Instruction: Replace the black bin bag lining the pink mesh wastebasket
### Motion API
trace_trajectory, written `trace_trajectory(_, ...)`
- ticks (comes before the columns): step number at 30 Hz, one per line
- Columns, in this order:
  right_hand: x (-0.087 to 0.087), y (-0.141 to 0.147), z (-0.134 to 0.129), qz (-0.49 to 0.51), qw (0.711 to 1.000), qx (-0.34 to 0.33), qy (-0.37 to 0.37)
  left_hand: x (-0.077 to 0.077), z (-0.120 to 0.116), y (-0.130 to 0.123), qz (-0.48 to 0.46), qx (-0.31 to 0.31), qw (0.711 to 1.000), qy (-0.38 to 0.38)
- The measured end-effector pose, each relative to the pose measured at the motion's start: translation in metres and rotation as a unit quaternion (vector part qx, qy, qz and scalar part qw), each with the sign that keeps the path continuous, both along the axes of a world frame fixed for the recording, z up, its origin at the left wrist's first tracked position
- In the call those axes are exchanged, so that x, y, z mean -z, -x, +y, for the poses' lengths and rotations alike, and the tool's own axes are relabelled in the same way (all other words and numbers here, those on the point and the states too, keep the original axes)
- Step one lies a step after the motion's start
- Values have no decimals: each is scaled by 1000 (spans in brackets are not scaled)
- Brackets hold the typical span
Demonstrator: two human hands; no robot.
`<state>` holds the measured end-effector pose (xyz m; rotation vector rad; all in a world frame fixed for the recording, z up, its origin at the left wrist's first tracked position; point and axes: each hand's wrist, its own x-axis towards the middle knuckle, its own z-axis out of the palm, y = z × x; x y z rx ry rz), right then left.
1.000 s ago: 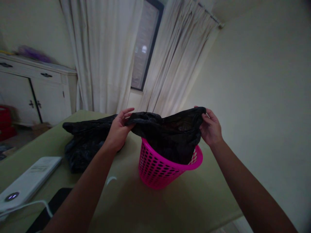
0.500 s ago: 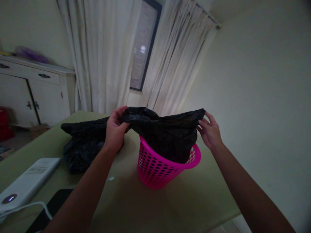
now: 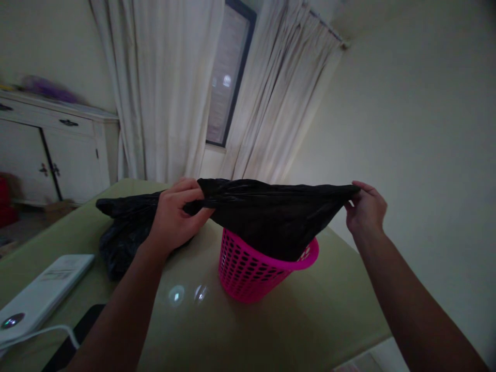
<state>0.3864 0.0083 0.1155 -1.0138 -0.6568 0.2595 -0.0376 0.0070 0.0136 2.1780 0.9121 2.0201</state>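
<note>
A black plastic bag [image 3: 271,217] is stretched wide between my two hands, its lower part hanging inside a pink perforated basket [image 3: 248,268]. My left hand [image 3: 176,214] is closed on the bag's upper left edge. At the far right corner of the same edge, my right hand [image 3: 366,206] pinches the plastic between thumb and fingers. The basket stands upright on the table, and the bag hides most of its inside and back rim. Behind my left hand lies a second heap of black plastic [image 3: 126,237], partly covered by that hand and forearm.
A white power bank [image 3: 46,287] with a white cable [image 3: 46,330] lies on the green table [image 3: 217,336] at left. Beside it is a dark flat object [image 3: 83,328], partly under my left forearm. A white cabinet [image 3: 77,155] and curtains [image 3: 166,93] stand behind.
My right hand has moved right and slightly down with its corner of the bag. My left hand has shifted a little left and down, and the bag's edge is pulled straighter and wider.
</note>
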Motion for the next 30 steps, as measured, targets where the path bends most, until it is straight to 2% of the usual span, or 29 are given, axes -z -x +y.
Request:
trace_trajectory(2, -13, 2, 1, 12, 1000, 20, 16, -5, -5, 2, 34, -7, 999, -19)
trace_trajectory(5, -25, 0, 7, -12, 998, 58, 22, -7, -12, 3, 23, 13, 999, 30)
trace_trajectory(7, -28, 3, 6, -84, 990, 107, -34, -8, -16, 1, -2, 28, 998, 59)
trace_trajectory(9, -27, 17, -5, -216, 957, 141, -136, -11, -23, -4, -10, 42, 998, 39)
trace_trajectory(11, -22, 44, -25, -389, 893, 98, -205, -16, -32, -13, -3, 63, 998, -8)
trace_trajectory(12, -19, 62, -37, -483, 854, 30, -191, -18, -38, -19, -3, 80, 996, -27)
trace_trajectory(14, -10, 101, -59, -645, 739, -150, -120, -19, -50, -30, -12, 137, 989, -50)
trace_trajectory(17, 6, 152, -75, -750, 587, -303, -30, -18, -63, -43, -11, 240, 967, -80)
trace_trajectory(18, 10, 164, -75, -767, 546, -336, -7, -17, -63, -44, -25, 262, 959, -101)
trace_trajectory(19, 14, 173, -72, -776, 518, -359, 12, -16, -61, -43, -56, 272, 953, -124)
trace_trajectory(20, 17, 178, -69, -777, 507, -371, 27, -15, -57, -42, -99, 274, 946, -141)
trace_trajectory(21, 19, 181, -64, -770, 517, -372, 38, -13, -50, -39, -151, 272, 938, -152)
trace_trajectory(23, 21, 184, -57, -732, 583, -348, 45, -8, -32, -34, -218, 276, 925, -147)
trace_trajectory(25, 22, 187, -52, -682, 659, -314, 42, -1, -17, -33, -197, 303, 928, -92)
trace_trajectory(26, 23, 189, -51, -666, 679, -306, 39, 3, -12, -35, -168, 321, 931, -51)
trace_trajectory(27, 23, 191, -51, -661, 684, -308, 35, 6, -9, -40, -136, 338, 931, -5)
trace_trajectory(28, 23, 193, -51, -666, 676, -315, 29, 9, -9, -46, -112, 352, 928, 41)
trace_trajectory(30, 22, 193, -53, -694, 639, -331, 19, 11, -14, -60, -100, 373, 916, 105)
